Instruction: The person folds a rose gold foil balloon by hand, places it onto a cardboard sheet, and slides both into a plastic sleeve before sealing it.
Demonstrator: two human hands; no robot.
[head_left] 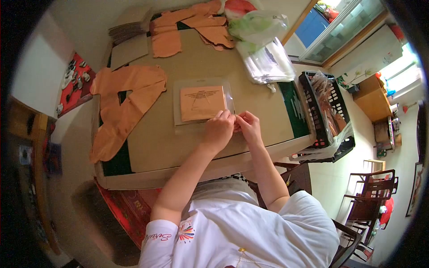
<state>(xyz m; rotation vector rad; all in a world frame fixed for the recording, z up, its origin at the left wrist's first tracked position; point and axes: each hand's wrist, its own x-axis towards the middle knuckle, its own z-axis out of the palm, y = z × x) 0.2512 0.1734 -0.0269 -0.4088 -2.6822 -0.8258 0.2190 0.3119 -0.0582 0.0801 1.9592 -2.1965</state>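
A flat orange-brown piece with dark print (pixel 202 102) lies inside a clear plastic bag (pixel 229 94) near the middle of the table. My left hand (pixel 220 128) is at the bag's lower right corner, its fingers pressed together. Right beside it my right hand (pixel 248 127) is closed in a pinch at the same corner, the fingertips of both hands nearly touching. The fingers cover that corner, and what the tips grip is too small to make out. To the left a large orange-brown cut-out (pixel 134 100) is spread on the table.
More orange-brown pieces (pixel 166 43) lie at the back beside stacked grey boards (pixel 129 50). Clear plastic bags (pixel 268 62) are piled at the back right. A black crate (pixel 308 100) with wrapped items stands right of the table (pixel 214 164). Chairs (pixel 368 201) are farther right.
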